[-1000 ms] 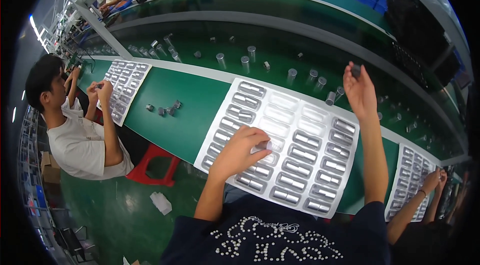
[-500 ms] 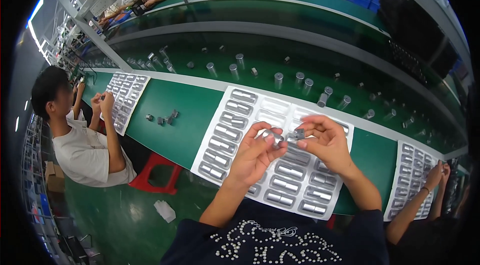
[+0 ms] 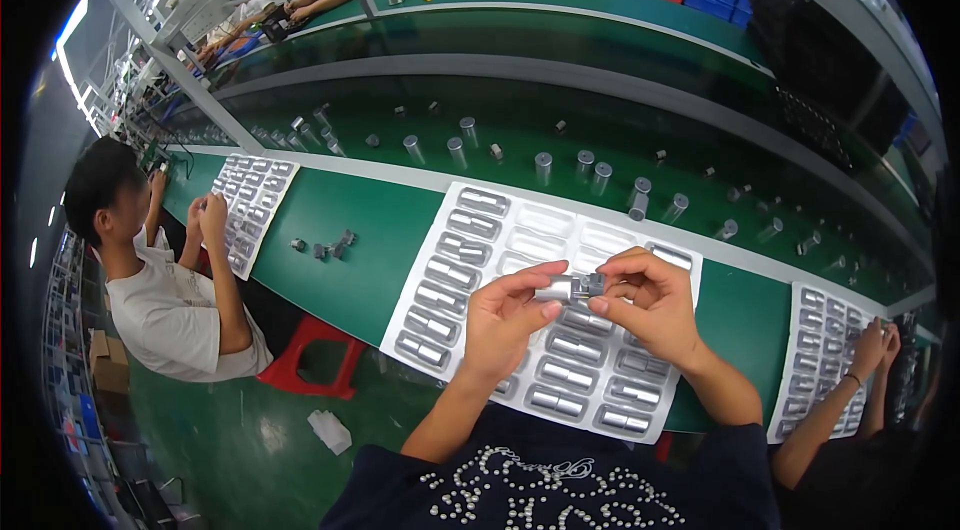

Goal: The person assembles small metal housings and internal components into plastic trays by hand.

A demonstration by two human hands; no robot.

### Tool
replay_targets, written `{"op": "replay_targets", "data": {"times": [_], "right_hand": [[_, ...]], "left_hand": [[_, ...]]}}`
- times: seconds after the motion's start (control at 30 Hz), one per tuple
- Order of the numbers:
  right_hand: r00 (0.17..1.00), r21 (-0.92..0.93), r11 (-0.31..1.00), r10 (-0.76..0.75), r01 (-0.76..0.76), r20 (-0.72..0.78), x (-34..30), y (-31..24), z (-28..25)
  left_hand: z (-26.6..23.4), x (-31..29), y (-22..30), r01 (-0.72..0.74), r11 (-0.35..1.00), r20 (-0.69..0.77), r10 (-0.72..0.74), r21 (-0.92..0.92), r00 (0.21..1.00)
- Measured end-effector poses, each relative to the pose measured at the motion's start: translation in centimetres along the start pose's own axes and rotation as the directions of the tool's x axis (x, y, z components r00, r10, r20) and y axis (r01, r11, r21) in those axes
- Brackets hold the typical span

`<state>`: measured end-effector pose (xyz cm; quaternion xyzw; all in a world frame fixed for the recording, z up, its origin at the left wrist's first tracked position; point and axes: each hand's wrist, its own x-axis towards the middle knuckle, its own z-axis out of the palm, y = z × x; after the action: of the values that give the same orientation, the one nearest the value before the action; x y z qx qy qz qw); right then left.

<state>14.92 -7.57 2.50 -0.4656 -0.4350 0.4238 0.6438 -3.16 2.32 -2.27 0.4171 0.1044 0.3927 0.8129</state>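
Over the white plastic tray [image 3: 545, 219], my left hand [image 3: 503, 325] pinches a silver metal cylinder [image 3: 556, 289] between thumb and fingers. My right hand [image 3: 655, 308] grips a small dark grey block-shaped part [image 3: 593, 284] by its far side. The two pieces are end to end in line, and I cannot tell whether they are joined. Beneath my hands, silver cylindrical parts [image 3: 568, 373] lie on their sides in many of the tray's compartments. Several compartments at the far middle hold nothing.
Upright silver cylinders [image 3: 543, 167] and small blocks stand beyond the tray on a green surface. Several dark parts [image 3: 333, 246] lie on the green table [image 3: 375, 220] at left. Co-workers sit on both sides with trays [image 3: 245, 205]. A red stool [image 3: 318, 354] is at lower left.
The cylinder has turned to lie level, its end brought up against the grey part. My left fingers have straightened along it. The right hand has shifted slightly down.
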Motion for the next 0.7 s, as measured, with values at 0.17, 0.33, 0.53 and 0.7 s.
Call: {"op": "replay_targets", "data": {"times": [0.17, 0.33, 0.53, 0.7], "right_hand": [[1.000, -0.050, 0.999, -0.011, 0.012, 0.012, -0.1, -0.1, 0.6], [0.995, -0.056, 0.993, 0.100, -0.100, 0.005, -1.1, -0.1, 0.5], [0.969, -0.023, 0.969, 0.245, -0.245, -0.014, -1.1, -1.2, 0.5], [0.984, -0.150, 0.973, 0.176, -0.177, -0.023, -0.6, -1.1, 0.8]], "left_hand": [[0.1, -0.4, -0.2, -0.056, 0.994, 0.027, 0.053, 0.099, 0.998], [-0.3, -0.4, 0.3, -0.132, 0.963, 0.166, 0.094, 0.234, 0.982], [-0.1, -0.5, 0.4, -0.182, 0.920, 0.183, 0.124, 0.346, 0.975], [-1.2, -0.1, 0.6, -0.365, 0.790, 0.273, 0.259, 0.492, 0.927]]}}
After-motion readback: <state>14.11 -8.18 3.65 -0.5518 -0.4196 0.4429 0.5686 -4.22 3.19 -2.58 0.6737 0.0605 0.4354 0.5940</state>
